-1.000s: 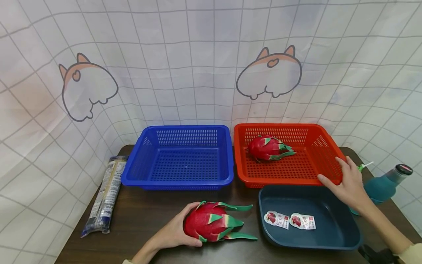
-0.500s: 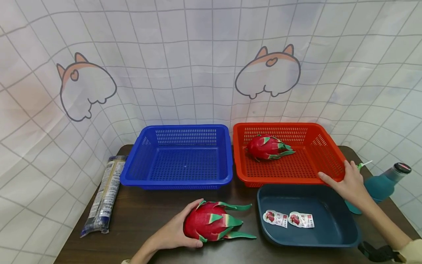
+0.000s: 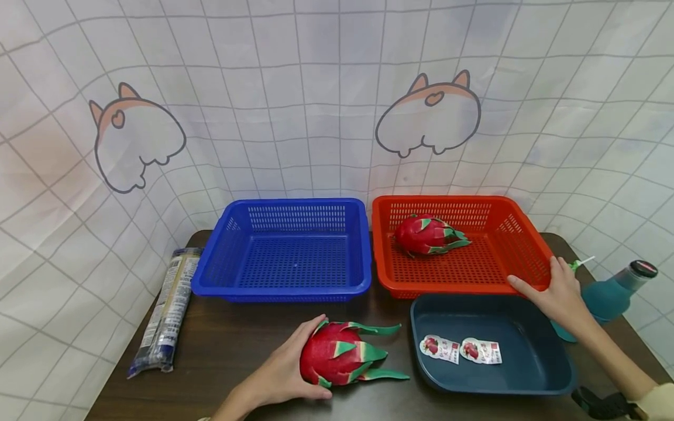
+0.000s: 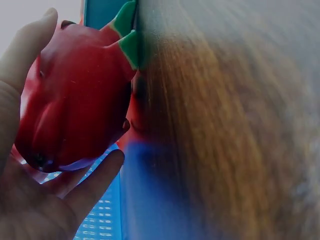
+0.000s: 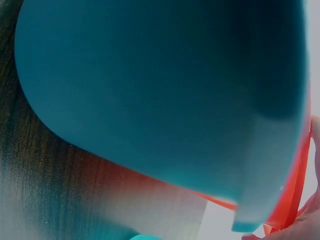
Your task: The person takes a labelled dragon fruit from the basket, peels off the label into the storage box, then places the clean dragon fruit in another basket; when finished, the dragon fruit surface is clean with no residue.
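A red dragon fruit (image 3: 337, 354) with green leaf tips lies on the table, its leaves pointing right. My left hand (image 3: 281, 365) holds its rounded left end, thumb on the near side and fingers on the far side. The left wrist view shows thumb and fingers around the fruit (image 4: 80, 95). My right hand (image 3: 560, 301) is at the front right corner of the red basket (image 3: 447, 287), thumb over the front rim and fingers at the right rim; the fingers' far side is hidden. A second dragon fruit (image 3: 429, 235) lies inside that basket.
A blue basket (image 3: 281, 291) stands at the back left. In front of the red basket sits a dark teal tray (image 3: 526, 374) holding two fruit labels (image 3: 439, 349). A teal bottle (image 3: 611, 298) is at right, a wrapped packet (image 3: 167, 310) at left.
My right hand has settled onto the red basket's corner. My left hand has slid slightly right, covering more of the dragon fruit's end. The head view has shifted a little.
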`<action>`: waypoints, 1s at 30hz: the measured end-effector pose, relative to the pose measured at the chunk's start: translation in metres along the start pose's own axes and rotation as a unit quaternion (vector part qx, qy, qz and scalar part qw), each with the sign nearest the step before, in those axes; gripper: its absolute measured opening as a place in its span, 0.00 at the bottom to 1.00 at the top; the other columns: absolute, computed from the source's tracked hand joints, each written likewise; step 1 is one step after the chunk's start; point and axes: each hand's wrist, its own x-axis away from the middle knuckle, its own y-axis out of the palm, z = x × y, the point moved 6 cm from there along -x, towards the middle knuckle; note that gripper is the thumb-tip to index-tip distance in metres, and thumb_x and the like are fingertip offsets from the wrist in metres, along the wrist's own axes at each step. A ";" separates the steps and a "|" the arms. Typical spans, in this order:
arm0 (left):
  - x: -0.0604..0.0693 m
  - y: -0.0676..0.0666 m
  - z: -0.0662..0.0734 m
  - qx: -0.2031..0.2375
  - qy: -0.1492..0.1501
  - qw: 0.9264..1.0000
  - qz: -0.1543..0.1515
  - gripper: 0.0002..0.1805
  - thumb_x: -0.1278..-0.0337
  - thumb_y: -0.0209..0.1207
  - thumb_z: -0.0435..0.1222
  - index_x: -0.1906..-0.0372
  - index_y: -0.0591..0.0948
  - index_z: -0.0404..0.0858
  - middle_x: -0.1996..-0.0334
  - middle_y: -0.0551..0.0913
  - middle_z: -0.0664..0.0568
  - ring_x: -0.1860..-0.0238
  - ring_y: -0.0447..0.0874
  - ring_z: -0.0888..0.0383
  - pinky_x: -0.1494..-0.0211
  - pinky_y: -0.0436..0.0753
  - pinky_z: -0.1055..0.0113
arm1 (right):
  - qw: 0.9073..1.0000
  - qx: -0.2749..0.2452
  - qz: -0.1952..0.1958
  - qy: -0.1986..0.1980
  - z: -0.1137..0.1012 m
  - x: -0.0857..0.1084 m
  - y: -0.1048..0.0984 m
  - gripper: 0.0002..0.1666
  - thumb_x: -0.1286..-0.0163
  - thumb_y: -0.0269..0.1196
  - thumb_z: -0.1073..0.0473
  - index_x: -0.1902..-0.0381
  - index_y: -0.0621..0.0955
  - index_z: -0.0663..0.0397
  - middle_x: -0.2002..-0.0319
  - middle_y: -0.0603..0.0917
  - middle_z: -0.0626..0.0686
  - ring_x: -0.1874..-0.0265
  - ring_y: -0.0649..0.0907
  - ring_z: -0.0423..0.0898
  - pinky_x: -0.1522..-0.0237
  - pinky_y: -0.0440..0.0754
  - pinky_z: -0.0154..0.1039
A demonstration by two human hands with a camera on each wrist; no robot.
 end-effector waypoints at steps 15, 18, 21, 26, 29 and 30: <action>-0.003 -0.005 0.011 -0.061 0.087 0.990 0.098 0.53 0.73 0.78 0.54 0.33 0.66 0.54 0.43 0.74 0.65 0.49 0.79 0.64 0.53 0.85 0.68 | 1.000 -0.005 -0.001 0.011 0.004 0.001 0.003 0.54 0.38 0.62 0.45 0.31 0.52 0.79 0.34 0.52 0.81 0.40 0.58 0.79 0.52 0.67 0.77; -0.001 -0.010 0.016 -0.036 0.096 0.989 0.102 0.51 0.72 0.79 0.52 0.34 0.67 0.54 0.43 0.74 0.63 0.48 0.78 0.63 0.53 0.85 0.69 | 1.000 -0.007 0.005 0.008 0.003 0.001 0.003 0.53 0.38 0.63 0.45 0.32 0.54 0.78 0.35 0.54 0.80 0.41 0.59 0.77 0.53 0.70 0.76; 0.000 -0.019 0.025 -0.023 0.105 0.989 0.103 0.51 0.73 0.80 0.49 0.34 0.68 0.53 0.40 0.73 0.61 0.45 0.77 0.61 0.52 0.85 0.68 | 1.000 -0.007 0.007 0.006 0.003 0.001 0.004 0.52 0.38 0.63 0.46 0.32 0.54 0.78 0.35 0.54 0.81 0.42 0.59 0.78 0.53 0.69 0.76; -0.003 -0.037 0.045 -0.031 0.138 0.983 0.115 0.51 0.74 0.81 0.46 0.34 0.69 0.50 0.39 0.74 0.56 0.42 0.76 0.59 0.52 0.86 0.66 | 1.000 -0.006 0.016 0.000 0.002 0.001 0.003 0.51 0.38 0.63 0.47 0.33 0.56 0.79 0.37 0.56 0.80 0.44 0.60 0.76 0.54 0.70 0.75; -0.008 -0.045 0.054 -0.030 0.141 0.983 0.115 0.50 0.72 0.80 0.48 0.34 0.69 0.50 0.39 0.74 0.55 0.42 0.75 0.58 0.53 0.86 0.66 | 1.000 -0.007 0.020 -0.003 0.001 0.002 0.002 0.51 0.38 0.63 0.47 0.33 0.56 0.79 0.37 0.57 0.80 0.44 0.61 0.76 0.55 0.71 0.74; -0.010 -0.047 0.056 -0.029 0.140 0.983 0.113 0.50 0.71 0.79 0.48 0.34 0.68 0.50 0.39 0.74 0.55 0.42 0.75 0.58 0.53 0.86 0.66 | 1.000 -0.007 0.020 -0.003 0.001 0.002 0.002 0.51 0.38 0.63 0.47 0.33 0.56 0.79 0.37 0.56 0.80 0.44 0.61 0.76 0.54 0.71 0.74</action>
